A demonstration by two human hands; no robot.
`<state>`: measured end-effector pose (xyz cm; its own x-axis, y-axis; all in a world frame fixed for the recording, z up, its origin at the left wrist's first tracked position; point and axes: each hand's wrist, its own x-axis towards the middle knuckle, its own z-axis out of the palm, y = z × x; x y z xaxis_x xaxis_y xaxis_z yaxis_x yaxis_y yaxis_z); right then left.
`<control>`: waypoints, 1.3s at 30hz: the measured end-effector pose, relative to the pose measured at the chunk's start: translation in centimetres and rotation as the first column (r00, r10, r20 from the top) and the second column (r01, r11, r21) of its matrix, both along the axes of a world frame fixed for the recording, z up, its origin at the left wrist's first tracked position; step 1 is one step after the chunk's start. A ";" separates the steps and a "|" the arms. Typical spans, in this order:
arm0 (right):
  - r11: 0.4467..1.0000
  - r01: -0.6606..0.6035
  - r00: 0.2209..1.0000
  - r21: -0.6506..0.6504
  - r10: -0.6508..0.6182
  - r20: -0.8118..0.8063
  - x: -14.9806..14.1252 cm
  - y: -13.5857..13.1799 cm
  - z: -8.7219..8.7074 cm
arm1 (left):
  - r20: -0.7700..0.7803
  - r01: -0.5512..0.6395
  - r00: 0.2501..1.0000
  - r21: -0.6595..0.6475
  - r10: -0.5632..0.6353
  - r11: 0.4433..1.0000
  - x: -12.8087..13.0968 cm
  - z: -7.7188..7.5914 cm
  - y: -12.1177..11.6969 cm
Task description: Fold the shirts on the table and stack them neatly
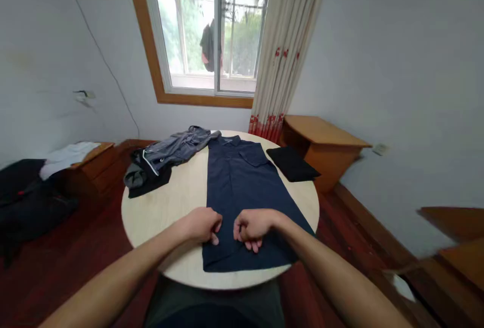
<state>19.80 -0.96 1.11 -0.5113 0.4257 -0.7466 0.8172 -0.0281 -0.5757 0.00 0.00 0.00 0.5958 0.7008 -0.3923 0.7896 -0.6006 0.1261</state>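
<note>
A dark navy shirt (242,186) lies flat along the round pale table (166,207), collar at the far end, one side folded in so the left edge runs straight. My left hand (202,224) rests on the shirt's near left edge with fingers curled and pinching the fabric. My right hand (252,228) sits beside it, a little to the right, fingers also curled into the cloth near the hem. The two hands are a few centimetres apart.
A grey and black heap of clothes (162,159) lies at the table's far left. A folded black garment (293,163) sits at the far right edge. Wooden cabinets (321,149) stand behind the table, a window and curtain beyond. Dark clothes (22,197) lie on furniture at left.
</note>
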 end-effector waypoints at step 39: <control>0.504 0.203 0.973 0.840 -0.010 -0.230 -0.3 10.3 -6.6 | 0.330 -0.494 0.851 0.238 0.409 0.836 -0.9 -6.5 38.2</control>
